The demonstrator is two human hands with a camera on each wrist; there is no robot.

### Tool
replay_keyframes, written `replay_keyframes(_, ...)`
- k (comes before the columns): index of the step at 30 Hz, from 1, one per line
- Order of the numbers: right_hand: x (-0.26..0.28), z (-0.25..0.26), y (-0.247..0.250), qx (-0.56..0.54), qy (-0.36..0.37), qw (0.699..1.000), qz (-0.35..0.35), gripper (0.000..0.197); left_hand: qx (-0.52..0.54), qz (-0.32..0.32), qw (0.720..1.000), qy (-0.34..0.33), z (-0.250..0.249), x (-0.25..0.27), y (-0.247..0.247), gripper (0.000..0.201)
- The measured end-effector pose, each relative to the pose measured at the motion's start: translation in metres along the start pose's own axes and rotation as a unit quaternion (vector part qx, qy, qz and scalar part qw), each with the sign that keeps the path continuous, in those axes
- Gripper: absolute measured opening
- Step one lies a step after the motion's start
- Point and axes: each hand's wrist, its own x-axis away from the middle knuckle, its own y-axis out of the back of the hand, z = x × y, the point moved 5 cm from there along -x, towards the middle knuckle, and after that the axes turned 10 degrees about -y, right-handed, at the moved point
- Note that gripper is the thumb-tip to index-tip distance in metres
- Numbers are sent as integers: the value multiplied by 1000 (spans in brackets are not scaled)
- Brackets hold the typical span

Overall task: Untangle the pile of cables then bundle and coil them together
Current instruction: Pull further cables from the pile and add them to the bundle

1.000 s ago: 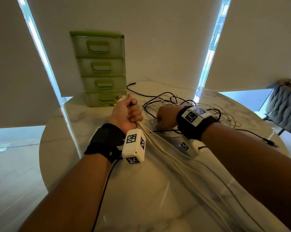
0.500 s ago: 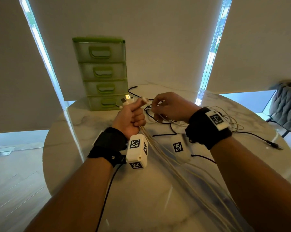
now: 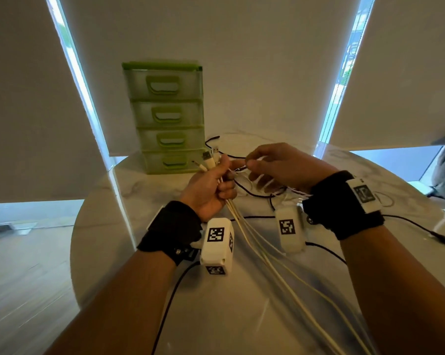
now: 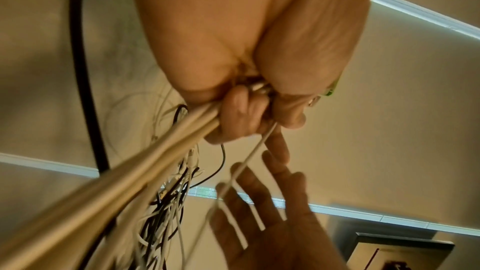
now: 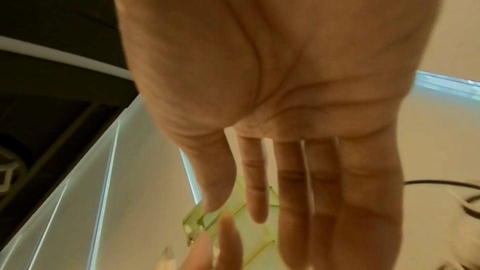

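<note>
Cream-white cables gathered into a bundle (image 3: 244, 226) run from the left hand (image 3: 211, 185), which is fisted round them above the round white marble table (image 3: 144, 190), their plugs sticking out of the top of the fist. The bundle trails toward the near edge. The right hand (image 3: 280, 166) is close against the fist, thumb and forefinger seemingly nipping a thin white cable (image 3: 238, 169). Behind both hands lies the tangled heap of black and white leads (image 3: 257, 193), beside a green translucent plastic drawer unit (image 3: 166, 116).

From the left wrist, the fist (image 4: 249, 110) clamps the thick cream strands (image 4: 145, 155) — one thin white cable (image 4: 249, 155) leaves it and crosses the right hand's spread fingers (image 4: 249, 196). The tangle (image 4: 168, 202) hangs below.

From the right wrist, the fingers (image 5: 291, 171) look nearly straight and wide, and no cable shows plainly, so I cannot tell how firm the hold is.

The risk, as I judge it: pulling that thin cable while it is still snagged could tighten a knot or drag the heap along — and easing the fist to admit it could let the gathered plugs slip
</note>
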Motion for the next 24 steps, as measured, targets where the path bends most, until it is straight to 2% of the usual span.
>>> replay_keyframes(2,-4,16,1,36,46,998,-28,30,-21,-3,1000,-2,0,0,0,35)
replay_keyframes(5,-11,35,-14,-15,97,995,-11,33,-38,18,999,2,-1,2,-2,36)
replay_keyframes(8,-14,41,-27,-57,104,993,21,32,-26,29,999,5,-2,3,-4,43)
replay_keyframes(10,-14,42,-28,-77,115,990,18,31,12,37,999,17,-2,5,-7,51)
replay_keyframes(16,-10,41,-24,-103,139,985,18,31,107,123,986,26,-9,9,-14,52)
replay_keyframes(24,-4,49,-26,-84,185,979,31,32,102,162,981,39,-9,18,-19,58)
